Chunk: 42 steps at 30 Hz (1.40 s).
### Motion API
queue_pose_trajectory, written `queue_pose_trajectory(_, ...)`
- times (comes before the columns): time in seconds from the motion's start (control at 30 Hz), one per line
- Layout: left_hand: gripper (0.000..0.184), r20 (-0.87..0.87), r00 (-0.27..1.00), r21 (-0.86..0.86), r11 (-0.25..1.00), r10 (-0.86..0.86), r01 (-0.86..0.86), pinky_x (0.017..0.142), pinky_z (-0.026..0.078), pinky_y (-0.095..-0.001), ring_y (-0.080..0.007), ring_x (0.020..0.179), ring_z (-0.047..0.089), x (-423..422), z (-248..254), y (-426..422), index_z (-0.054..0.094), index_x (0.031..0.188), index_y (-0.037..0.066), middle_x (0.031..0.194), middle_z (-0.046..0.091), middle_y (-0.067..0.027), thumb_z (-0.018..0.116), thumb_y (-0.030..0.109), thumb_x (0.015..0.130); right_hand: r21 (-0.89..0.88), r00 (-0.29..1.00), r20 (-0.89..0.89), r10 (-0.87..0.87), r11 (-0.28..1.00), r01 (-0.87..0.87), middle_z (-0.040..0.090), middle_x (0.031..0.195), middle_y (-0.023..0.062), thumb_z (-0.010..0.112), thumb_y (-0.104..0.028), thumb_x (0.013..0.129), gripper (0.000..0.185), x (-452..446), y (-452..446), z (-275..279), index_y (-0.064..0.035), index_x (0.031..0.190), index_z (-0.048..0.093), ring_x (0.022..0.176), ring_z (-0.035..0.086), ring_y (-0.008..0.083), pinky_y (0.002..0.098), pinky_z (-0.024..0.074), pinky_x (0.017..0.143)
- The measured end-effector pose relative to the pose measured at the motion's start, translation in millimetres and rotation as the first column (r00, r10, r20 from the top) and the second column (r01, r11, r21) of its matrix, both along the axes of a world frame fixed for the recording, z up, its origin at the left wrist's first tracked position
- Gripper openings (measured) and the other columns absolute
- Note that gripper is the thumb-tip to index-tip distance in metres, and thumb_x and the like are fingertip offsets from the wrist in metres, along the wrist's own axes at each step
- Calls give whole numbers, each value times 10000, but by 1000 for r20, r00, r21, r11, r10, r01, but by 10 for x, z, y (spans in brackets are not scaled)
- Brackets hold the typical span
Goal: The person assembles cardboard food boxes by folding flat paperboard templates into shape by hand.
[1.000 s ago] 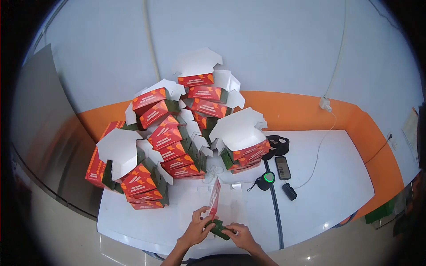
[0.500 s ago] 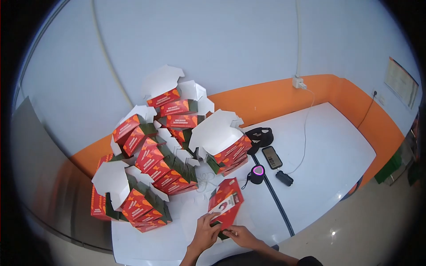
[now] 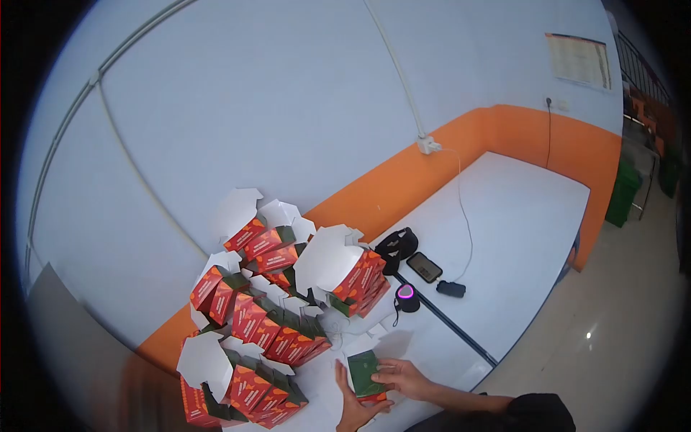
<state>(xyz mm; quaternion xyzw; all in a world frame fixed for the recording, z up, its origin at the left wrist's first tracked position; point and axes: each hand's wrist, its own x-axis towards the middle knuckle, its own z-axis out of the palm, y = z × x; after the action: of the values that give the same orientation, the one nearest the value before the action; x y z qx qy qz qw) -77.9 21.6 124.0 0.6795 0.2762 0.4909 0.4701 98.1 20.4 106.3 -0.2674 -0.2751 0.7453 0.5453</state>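
Observation:
A cardboard food box [image 3: 364,374] is between my hands near the front of the table, with its green side towards me. White flaps stand out at its far end, and a strip of red shows low down. My left hand [image 3: 354,405] cups the box from the left and below, fingers along its side and thumb across the lower edge. From the right, my right hand [image 3: 404,379] pinches the green panel, thumb on top. Stacked red-and-green boxes [image 3: 252,389] with white lids raised stand just left of my hands.
More stacked boxes [image 3: 358,284] reach back to the wall. A black cap [image 3: 397,246], phone [image 3: 425,267], small black device [image 3: 450,289] on a cable and black speaker [image 3: 407,297] with a glowing ring lie to the right. A dark seam [image 3: 461,327] crosses the white table [image 3: 515,216].
The box has turned from its red printed face to its green side, with white flaps now showing. Both hands have shifted their hold. My view has tilted and swung right.

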Motion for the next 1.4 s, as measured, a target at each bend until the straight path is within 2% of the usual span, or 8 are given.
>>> queue_pose_trajectory(0.2,1222,-438,898,99,995,54,-11,1178,362,-538,-470,1461,274,-44,65,203,333,1550,153,1533,191,-270,1017,406,570,65,984,169,55,996,-67,720,1124,129,650,-154,1026,440,180,35,116,54,1401,551,995,707,177,324,584,864)
queue_pose_trajectory(0.7,1073,-601,780,254,967,175,-21,1153,397,-533,-485,1404,317,119,103,328,438,1442,189,1474,221,-241,1018,410,567,-94,874,479,82,995,-42,724,1010,56,631,-286,1044,379,353,150,62,44,1218,700,874,645,100,254,505,790)
queue_pose_trajectory(0.8,1129,-413,908,137,990,66,-10,1152,390,-516,-488,1418,311,112,-30,328,415,1477,119,1477,248,-261,1004,462,577,-64,911,394,124,992,-107,712,1016,60,646,-228,1033,300,368,149,162,41,1156,696,921,668,123,290,547,820)
queue_pose_trajectory(0.9,1237,-132,915,125,922,382,-367,1206,317,-491,-431,1440,311,267,-210,171,351,1470,38,1464,254,-242,1039,405,510,-127,973,115,-198,969,213,704,1074,80,627,-185,1035,235,202,142,240,25,1133,667,957,694,164,355,595,853)
queue_pose_trajectory(1.1,931,-377,865,4,935,330,-355,1118,401,-486,-408,1418,369,386,-937,31,321,1484,-59,1471,372,-272,893,161,783,-77,925,-77,-373,927,367,677,1164,116,611,-142,1029,224,53,339,477,-2,1200,576,1035,709,231,406,619,876)
queue_pose_trajectory(1.17,535,-305,902,-194,907,306,-373,903,562,-425,-320,1186,597,380,-941,5,439,1390,-85,1316,559,-233,689,39,934,-25,937,-2,-351,936,350,669,1188,118,624,-160,1027,262,-28,396,572,-5,1228,562,1052,709,233,405,623,870)
queue_pose_trajectory(1.3,278,-40,948,-519,804,316,-290,719,644,-343,-231,879,706,297,-944,76,565,1249,-97,1063,674,-159,584,20,998,529,762,576,-297,846,-70,467,1516,206,679,-196,994,594,-54,383,116,-34,1503,421,1402,482,319,505,411,1158)
queue_pose_trajectory(1.4,300,42,958,-741,651,285,-161,699,680,-405,-237,842,687,55,-972,171,551,1241,-98,1028,647,-164,613,1,964,506,403,854,-329,705,-497,331,1620,199,723,-179,931,817,-15,138,-269,-72,1607,277,1490,345,379,503,271,1229)
